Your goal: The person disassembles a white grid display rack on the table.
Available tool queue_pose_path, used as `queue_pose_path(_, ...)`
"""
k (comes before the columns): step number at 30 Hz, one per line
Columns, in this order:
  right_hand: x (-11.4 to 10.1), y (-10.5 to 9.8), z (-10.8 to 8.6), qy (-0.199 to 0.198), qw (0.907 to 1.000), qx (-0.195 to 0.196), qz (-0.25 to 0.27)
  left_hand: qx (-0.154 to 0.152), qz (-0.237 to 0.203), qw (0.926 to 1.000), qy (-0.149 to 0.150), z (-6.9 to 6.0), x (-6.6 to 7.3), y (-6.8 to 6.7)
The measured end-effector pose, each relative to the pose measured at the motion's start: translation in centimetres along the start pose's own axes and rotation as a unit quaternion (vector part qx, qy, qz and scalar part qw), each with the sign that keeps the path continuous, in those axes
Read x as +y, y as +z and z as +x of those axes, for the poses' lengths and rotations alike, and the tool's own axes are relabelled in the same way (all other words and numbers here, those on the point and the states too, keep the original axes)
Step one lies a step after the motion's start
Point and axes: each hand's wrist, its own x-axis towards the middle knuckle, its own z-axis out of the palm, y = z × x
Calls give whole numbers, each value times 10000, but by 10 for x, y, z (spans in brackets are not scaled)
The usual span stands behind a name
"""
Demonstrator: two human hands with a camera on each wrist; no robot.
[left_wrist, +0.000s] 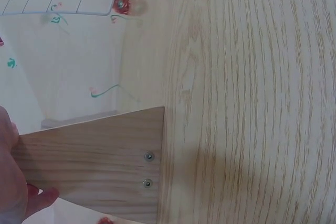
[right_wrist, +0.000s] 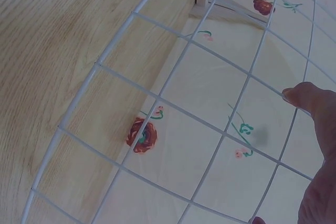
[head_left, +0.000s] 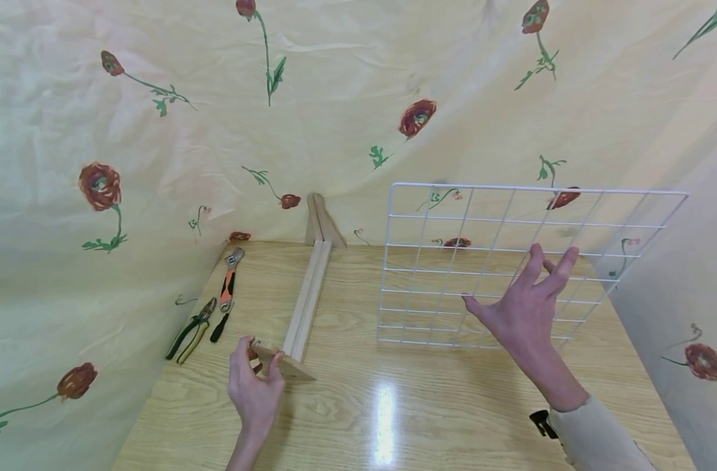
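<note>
Two things occupy you: a wooden stand and a white wire grid. Your left hand [head_left: 255, 386] pinches the narrow upper end of the stand's near board [head_left: 284, 364] between thumb and fingers; the board's wide end is down at the table [head_left: 358, 412], and two screws [left_wrist: 149, 157] show near that edge in your left wrist view. A pair of parallel rails [head_left: 308, 301] runs from it, left of the table's middle, to the far board [head_left: 326, 226], which stands upright just by the flowered cloth [head_left: 347, 78] at the back. Your right hand [head_left: 526, 311] holds the grid [head_left: 491, 249] on the right side — fingers spread apart over the mesh, thumb reaching out to the left across a wire. The grid is tilted, its upper edge in front of the cloth; you cannot tell whether its lower edge touches the table. On your left, well apart from the grid, lie pliers [head_left: 195, 328] and an orange-and-black wrench [head_left: 229, 281], with a black handle [head_left: 220, 327] just below the wrench. A black buckle [head_left: 543, 424] shows beside your right sleeve [head_left: 594, 435].
</note>
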Motion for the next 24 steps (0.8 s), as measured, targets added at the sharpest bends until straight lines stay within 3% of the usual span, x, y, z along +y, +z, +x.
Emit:
queue_pose_path(7,-2,-2,-1,217,9997,-100,62,-67,-8,10000,-51,0,1,1)
queue_pose_path(24,1,0,-3,36,10000,-4,26,181,-111,9998,9,-1,3,6)
